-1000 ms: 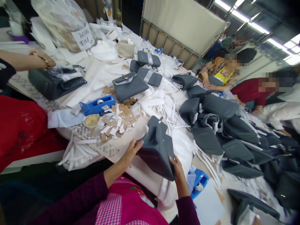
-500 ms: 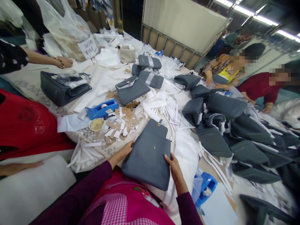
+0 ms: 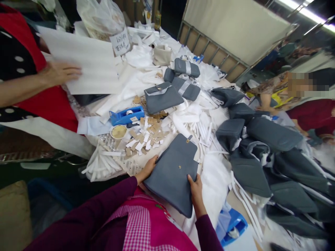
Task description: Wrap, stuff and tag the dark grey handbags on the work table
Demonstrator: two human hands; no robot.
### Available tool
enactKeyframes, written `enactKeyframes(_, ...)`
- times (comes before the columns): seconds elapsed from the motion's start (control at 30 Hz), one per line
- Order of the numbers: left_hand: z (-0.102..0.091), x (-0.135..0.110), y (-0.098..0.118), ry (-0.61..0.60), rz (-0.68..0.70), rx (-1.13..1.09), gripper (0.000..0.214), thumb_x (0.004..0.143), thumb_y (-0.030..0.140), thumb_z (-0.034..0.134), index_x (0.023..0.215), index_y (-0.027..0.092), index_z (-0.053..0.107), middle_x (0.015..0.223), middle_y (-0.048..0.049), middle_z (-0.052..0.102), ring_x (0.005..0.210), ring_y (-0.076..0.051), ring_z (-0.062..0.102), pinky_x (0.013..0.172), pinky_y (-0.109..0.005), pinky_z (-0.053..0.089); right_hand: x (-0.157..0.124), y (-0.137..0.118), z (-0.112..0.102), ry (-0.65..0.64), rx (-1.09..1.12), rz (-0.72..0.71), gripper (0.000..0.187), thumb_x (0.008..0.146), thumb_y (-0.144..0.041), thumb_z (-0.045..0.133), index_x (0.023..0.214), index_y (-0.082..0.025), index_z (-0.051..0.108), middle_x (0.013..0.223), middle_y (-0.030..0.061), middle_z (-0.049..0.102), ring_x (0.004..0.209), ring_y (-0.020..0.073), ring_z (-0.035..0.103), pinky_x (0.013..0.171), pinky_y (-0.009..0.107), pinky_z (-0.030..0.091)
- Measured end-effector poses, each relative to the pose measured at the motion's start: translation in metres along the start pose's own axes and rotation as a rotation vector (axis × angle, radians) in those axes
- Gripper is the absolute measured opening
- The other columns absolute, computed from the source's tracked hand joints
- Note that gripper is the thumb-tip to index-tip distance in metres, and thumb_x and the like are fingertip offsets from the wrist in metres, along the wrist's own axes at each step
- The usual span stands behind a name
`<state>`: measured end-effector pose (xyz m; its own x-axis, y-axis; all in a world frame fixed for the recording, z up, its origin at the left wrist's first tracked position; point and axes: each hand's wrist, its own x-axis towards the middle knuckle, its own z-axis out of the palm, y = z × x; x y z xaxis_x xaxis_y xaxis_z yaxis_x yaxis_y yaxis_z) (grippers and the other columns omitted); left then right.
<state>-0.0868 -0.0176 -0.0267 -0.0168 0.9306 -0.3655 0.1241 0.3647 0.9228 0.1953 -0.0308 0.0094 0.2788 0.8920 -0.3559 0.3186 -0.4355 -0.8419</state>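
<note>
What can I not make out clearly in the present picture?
Head view:
Held bag: inside and back, hidden by its front.
Left hand: some fingers, hidden behind the bag.
Dark item at left: mostly hidden by a white sheet.
Co-worker's hand on that sheet: fingers blurred.
Tags: any print too small.
White paper at lower right: cut off by bottom edge.

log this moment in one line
left hand: holding gray bag, left edge | right hand: holding its right edge | flap: open | nearby: blue tape dispenser, tag pile
</note>
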Motion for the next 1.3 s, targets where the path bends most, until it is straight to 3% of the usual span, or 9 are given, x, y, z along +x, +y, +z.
enactKeyframes(0.27,-0.021,-0.025,-0.011,-0.049,-0.056,0.041,0.027,0.075,0.039,0.061,0.089,0.016,0.064,0.087,-0.005,0.07,0.084,-0.024,0.061,0.079,-0.031,0.049,-0.008,-0.007,-0.002,-0.011,0.01,0.031,0.052,0.069,-0.049,0.067,0.111,-0.02,0.061,0.105,0.0064,0.07,0.092,0.0248,0.064,0.08,0.035,0.052)
enactKeyframes(0.47,-0.018,-0.028,-0.019,-0.018,-0.11,0.171,0.015,0.078,0.033,0.057,0.076,0.017,0.059,0.082,-0.0071,0.066,0.082,-0.025,0.06,0.08,-0.034,0.046,-0.013,-0.016,0.002,-0.036,-0.009,-0.01,0.055,0.07,-0.05,0.067,0.116,-0.02,0.061,0.104,0.0056,0.071,0.092,0.0247,0.064,0.078,0.035,0.052)
enactKeyframes(0.53,-0.015,-0.024,-0.017,0.005,-0.119,0.212,0.013,0.08,0.03,0.055,0.076,0.018,0.058,0.08,-0.0079,0.065,0.083,-0.026,0.06,0.082,-0.036,0.044,-0.012,-0.015,0.003,-0.026,-0.02,-0.007,0.056,0.07,-0.05,0.066,0.117,-0.021,0.061,0.104,0.0054,0.071,0.092,0.0249,0.064,0.079,0.035,0.052)
enactKeyframes(0.63,-0.014,-0.012,-0.012,0.026,-0.095,0.245,0.013,0.081,0.028,0.056,0.09,0.02,0.058,0.09,-0.0084,0.066,0.09,-0.026,0.06,0.086,-0.036,0.043,-0.01,-0.011,0.003,0.003,-0.034,0.008,0.055,0.07,-0.049,0.066,0.117,-0.02,0.06,0.107,0.0058,0.07,0.094,0.0253,0.063,0.082,0.036,0.051)
enactKeyframes(0.9,0.002,0.044,0.006,0.01,-0.035,0.313,0.023,0.084,0.029,0.053,0.104,0.019,0.053,0.109,-0.01,0.064,0.1,-0.025,0.059,0.09,-0.036,0.043,-0.009,-0.005,0.01,0.091,-0.095,-0.051,0.057,0.073,-0.05,0.065,0.119,-0.018,0.056,0.12,0.0094,0.063,0.11,0.0279,0.057,0.096,0.039,0.044)
enactKeyframes(1.07,0.01,0.05,0.014,-0.024,-0.026,0.417,0.033,0.082,0.031,0.058,0.112,0.017,0.055,0.095,-0.0124,0.067,0.089,-0.029,0.063,0.082,-0.037,0.043,-0.01,-0.013,0.019,0.199,-0.063,-0.081,0.06,0.069,-0.046,0.068,0.121,-0.018,0.057,0.126,0.0109,0.06,0.115,0.0281,0.054,0.103,0.04,0.038)
enactKeyframes(1.2,0.004,0.056,0.022,-0.063,0.018,0.486,0.029,0.085,0.029,0.05,0.11,0.014,0.056,0.086,-0.01,0.065,0.084,-0.028,0.062,0.08,-0.038,0.044,-0.008,-0.024,0.019,0.146,0.02,-0.043,0.057,0.069,-0.04,0.07,0.12,-0.018,0.059,0.119,0.01,0.064,0.105,0.0262,0.059,0.098,0.04,0.042)
enactKeyframes(1.3,-0.013,0.056,0.031,-0.043,0.084,0.509,0.028,0.087,0.027,0.045,0.11,0.015,0.054,0.1,-0.0114,0.062,0.097,-0.025,0.058,0.089,-0.038,0.044,-0.01,-0.03,0.01,0.077,0.115,0.002,0.055,0.07,-0.041,0.07,0.119,-0.018,0.06,0.116,0.009,0.066,0.101,0.025,0.06,0.093,0.039,0.046)
